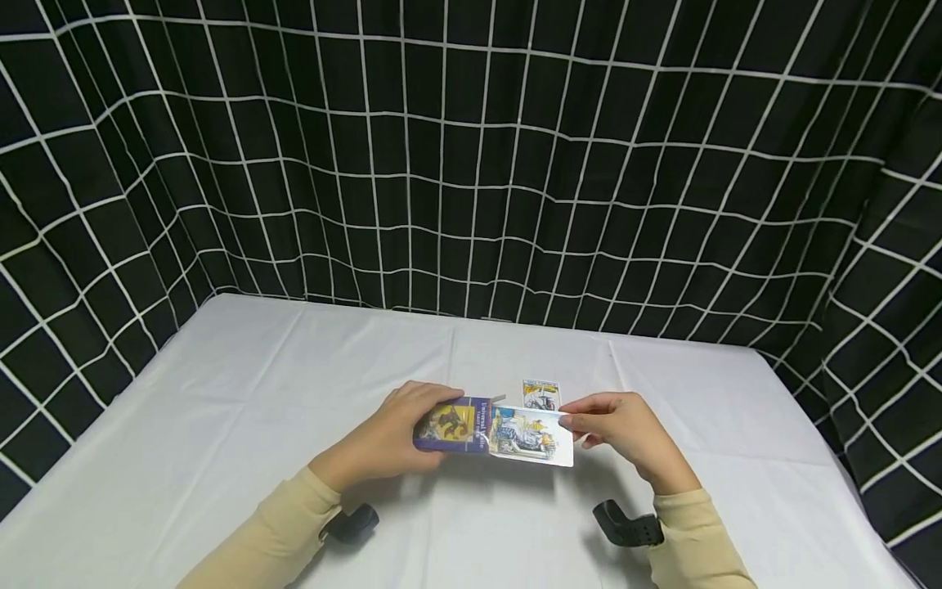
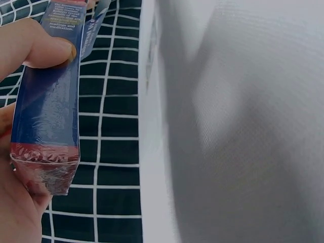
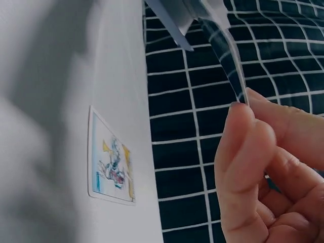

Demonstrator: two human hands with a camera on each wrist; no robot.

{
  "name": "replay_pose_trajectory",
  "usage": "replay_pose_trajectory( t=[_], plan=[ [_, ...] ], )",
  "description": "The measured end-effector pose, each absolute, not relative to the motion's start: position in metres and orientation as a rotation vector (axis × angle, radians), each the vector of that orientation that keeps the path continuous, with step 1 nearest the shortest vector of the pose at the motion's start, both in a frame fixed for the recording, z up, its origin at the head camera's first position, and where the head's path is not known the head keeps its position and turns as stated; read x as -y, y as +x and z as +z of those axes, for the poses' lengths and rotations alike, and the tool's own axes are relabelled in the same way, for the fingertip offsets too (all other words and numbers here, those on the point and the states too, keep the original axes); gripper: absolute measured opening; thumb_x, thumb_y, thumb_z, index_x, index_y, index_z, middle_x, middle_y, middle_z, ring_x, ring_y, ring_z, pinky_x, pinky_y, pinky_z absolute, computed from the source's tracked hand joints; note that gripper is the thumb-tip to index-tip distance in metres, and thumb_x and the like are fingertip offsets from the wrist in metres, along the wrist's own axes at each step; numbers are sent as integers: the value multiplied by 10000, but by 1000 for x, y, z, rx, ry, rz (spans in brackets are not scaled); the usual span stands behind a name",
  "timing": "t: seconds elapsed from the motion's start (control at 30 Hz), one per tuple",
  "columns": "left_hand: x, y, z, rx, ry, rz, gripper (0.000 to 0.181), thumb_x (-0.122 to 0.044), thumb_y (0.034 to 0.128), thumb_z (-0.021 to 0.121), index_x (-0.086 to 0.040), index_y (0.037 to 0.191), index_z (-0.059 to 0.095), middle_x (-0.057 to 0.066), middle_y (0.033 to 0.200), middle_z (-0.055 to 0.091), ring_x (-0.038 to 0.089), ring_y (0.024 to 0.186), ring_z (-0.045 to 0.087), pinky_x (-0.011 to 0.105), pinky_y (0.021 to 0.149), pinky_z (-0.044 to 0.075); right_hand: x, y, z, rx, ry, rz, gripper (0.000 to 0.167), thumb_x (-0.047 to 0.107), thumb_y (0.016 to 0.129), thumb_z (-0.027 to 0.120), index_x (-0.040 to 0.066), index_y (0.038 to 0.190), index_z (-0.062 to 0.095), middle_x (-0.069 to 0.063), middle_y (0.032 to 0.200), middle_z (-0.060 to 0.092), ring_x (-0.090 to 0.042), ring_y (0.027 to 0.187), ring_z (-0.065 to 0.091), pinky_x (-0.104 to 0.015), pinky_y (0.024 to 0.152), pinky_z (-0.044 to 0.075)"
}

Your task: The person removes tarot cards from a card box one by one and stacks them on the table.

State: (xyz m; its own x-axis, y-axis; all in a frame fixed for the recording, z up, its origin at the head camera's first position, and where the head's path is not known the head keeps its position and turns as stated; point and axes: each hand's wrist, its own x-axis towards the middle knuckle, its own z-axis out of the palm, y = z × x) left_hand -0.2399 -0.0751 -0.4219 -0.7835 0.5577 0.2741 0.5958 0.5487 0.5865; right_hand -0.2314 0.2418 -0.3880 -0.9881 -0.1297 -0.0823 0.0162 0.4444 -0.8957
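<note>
My left hand grips a purple-blue tarot card box above the white table, its thumb pressed on the narrow side in the left wrist view. The box's end facing right is open, with a flap sticking out. A tarot card with a white border projects from that end; whether more cards lie beneath it, I cannot tell. Between thumb and fingertips my right hand pinches the card's outer edge. Another tarot card lies face up on the table just behind, also visible in the right wrist view.
A white cloth covers the table. Behind and beside it hangs a black curtain with a white grid. Dark wrist devices are strapped to the left wrist and right wrist.
</note>
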Motion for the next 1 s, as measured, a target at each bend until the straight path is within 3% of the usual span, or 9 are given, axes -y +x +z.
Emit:
replay_pose_trajectory(
  t=[0.3,1.0],
  plan=[
    [78,-242,-422,2742,-995,-1065,781,-174,713,809,-163,1434,509,55,1423,564,247,1317,474,502,1130,348,-250,-231,-388,-2528,-56,-1559,318,160,871,729,-81,1078,721,20,792,738,-82,733,653,-248,612,552],
    [76,-241,-420,2745,-964,-1077,782,-152,719,810,-162,1439,503,63,1438,549,252,1316,473,513,1127,351,-264,-232,-382,-2392,-250,-1393,279,120,911,660,-141,1007,661,16,761,697,-90,715,648,-269,643,581]
  ],
)
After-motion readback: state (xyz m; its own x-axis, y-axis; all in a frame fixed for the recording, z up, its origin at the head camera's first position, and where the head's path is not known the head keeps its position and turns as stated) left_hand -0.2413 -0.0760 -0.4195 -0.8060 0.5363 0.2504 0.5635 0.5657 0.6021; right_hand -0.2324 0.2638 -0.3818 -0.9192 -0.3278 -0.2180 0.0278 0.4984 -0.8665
